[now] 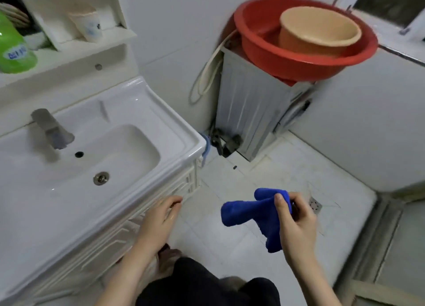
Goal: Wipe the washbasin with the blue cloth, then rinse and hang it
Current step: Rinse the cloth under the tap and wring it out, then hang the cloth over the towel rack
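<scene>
My right hand (296,216) pinches the bunched blue cloth (255,211) over the floor, at three o'clock from the washbasin (128,145). My left hand (158,220) hangs loose and empty. The basin looks dry, so probably wiping, rinsing and hanging all remain.

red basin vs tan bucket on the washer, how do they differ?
The red basin is wide and shallow; the tan bucket is narrower and taller. The basin sits on the washer and overhangs it; the bucket sits inside the basin. The basin is glossy red, the bucket matte tan. Both are round, open-topped and look empty.
</scene>
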{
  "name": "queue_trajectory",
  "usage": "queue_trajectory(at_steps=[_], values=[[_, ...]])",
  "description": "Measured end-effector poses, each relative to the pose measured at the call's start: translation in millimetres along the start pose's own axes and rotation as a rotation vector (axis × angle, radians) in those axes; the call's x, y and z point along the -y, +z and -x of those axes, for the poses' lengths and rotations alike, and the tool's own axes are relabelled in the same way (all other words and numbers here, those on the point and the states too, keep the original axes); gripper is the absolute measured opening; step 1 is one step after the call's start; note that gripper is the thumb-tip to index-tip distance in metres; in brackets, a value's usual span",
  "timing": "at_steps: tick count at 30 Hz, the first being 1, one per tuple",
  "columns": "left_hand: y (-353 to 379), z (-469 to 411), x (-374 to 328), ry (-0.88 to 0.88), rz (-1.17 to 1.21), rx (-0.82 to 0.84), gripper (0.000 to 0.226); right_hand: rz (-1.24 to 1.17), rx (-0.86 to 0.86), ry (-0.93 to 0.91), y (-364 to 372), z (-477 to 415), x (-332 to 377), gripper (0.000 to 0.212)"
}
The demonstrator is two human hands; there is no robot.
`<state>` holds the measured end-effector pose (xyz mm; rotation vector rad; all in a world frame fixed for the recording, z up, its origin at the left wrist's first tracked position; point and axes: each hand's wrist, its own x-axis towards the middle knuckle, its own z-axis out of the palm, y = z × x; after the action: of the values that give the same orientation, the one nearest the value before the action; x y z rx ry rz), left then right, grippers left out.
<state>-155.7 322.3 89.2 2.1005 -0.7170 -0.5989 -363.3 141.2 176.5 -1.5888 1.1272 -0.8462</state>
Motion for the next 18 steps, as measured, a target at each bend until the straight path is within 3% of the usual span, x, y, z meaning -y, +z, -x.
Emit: queue_trajectory(at_steps=[3, 10, 18], values=[[41.9, 9.9, 1.7, -0.155, 0.182, 0.015, 0.016, 0.121, 0.035, 0.068, -38.6, -1.9, -37.6, 0.026], [63.2, -8.5, 10.3, -0.296, 0.255, -0.009, 0.024, 0.193, -0.03, 0.223, -94.8, -46.4, -69.0, 0.023], [87.8, -112.3, 6.4, -0.312, 0.331, -0.113, 0.025, 0.083, 0.106, 0.209, -47.1, -152.1, -51.4, 0.02]])
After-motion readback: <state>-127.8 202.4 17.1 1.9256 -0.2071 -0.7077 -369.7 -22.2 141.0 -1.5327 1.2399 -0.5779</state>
